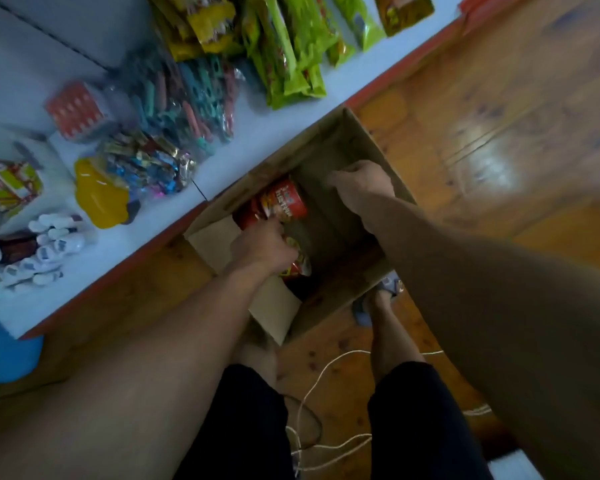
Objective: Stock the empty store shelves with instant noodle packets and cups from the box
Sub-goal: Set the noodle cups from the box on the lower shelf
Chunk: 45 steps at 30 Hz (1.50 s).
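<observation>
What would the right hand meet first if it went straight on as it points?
The right hand would probably meet the far inner wall of the cardboard box; the red noodle cup lies left of that line. Depth unclear.

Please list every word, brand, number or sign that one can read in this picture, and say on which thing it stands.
No text can be read here: the whole picture is blurred.
red noodle cup in the cardboard box: white lettering, too blurred to read.
green packets on the shelf: red print, unreadable.
white bottles: blue labels, too small to read.
</observation>
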Available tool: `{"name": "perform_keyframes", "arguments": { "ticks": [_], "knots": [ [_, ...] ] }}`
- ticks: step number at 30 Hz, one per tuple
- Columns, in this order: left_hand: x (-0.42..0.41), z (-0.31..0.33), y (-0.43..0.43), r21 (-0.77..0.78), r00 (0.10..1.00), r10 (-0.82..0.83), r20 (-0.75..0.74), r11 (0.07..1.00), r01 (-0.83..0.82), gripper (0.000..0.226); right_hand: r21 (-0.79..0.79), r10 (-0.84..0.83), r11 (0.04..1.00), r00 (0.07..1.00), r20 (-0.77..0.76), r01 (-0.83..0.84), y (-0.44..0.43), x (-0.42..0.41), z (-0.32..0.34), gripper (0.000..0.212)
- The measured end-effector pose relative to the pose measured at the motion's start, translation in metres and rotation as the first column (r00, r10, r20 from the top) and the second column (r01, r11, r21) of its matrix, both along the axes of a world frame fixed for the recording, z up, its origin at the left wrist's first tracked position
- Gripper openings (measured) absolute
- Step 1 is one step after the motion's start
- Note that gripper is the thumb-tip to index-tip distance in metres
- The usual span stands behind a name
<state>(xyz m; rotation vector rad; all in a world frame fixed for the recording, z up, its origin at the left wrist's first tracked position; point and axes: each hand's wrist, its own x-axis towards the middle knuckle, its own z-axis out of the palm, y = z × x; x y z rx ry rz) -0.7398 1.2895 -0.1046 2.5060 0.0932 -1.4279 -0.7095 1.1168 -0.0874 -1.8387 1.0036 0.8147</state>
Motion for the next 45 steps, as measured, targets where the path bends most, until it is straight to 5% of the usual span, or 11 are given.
{"name": "perform_keyframes", "arguments": {
  "ticks": [13, 17, 25, 29, 33, 41, 45],
  "knots": [
    [0.005, -0.192, 0.012, 0.108, 0.906, 0.422, -0.036, 0.903, -0.416, 0.080, 0.158, -0.185, 0.964, 0.965, -0.186, 0.215, 0.047, -0.042, -0.206, 0.041],
    [0.018, -0.225, 0.010, 0.030, 0.925, 0.378, 0.026, 0.925, -0.379, 0.082, 0.243, -0.299, 0.903, 0.926, -0.232, 0.353, 0.055, -0.042, -0.242, 0.042],
    [0.038, -0.262, -0.017, 0.023, 0.835, 0.550, 0.031, 0.835, -0.550, 0.095, 0.307, -0.458, 0.725, 0.764, -0.454, 0.617, 0.063, -0.040, -0.277, 0.026],
    [0.044, -0.276, -0.021, 0.045, 0.768, 0.634, 0.097, 0.768, -0.639, 0.084, 0.345, -0.506, 0.666, 0.740, -0.444, 0.662, 0.063, -0.036, -0.280, 0.010],
    [0.033, -0.267, -0.014, -0.027, 0.630, 0.775, 0.048, 0.631, -0.775, 0.079, 0.307, -0.569, 0.617, 0.680, -0.462, 0.725, 0.059, -0.044, -0.264, 0.031],
    [0.012, -0.164, -0.021, -0.125, 0.463, 0.879, -0.113, 0.450, -0.884, 0.066, 0.277, -0.639, 0.601, 0.659, -0.396, 0.749, 0.030, -0.049, -0.166, 0.058],
    [0.011, -0.101, -0.033, -0.190, 0.414, 0.899, -0.144, 0.385, -0.903, 0.065, 0.306, -0.625, 0.637, 0.707, -0.333, 0.707, 0.014, -0.043, -0.105, 0.052]
  ]
}}
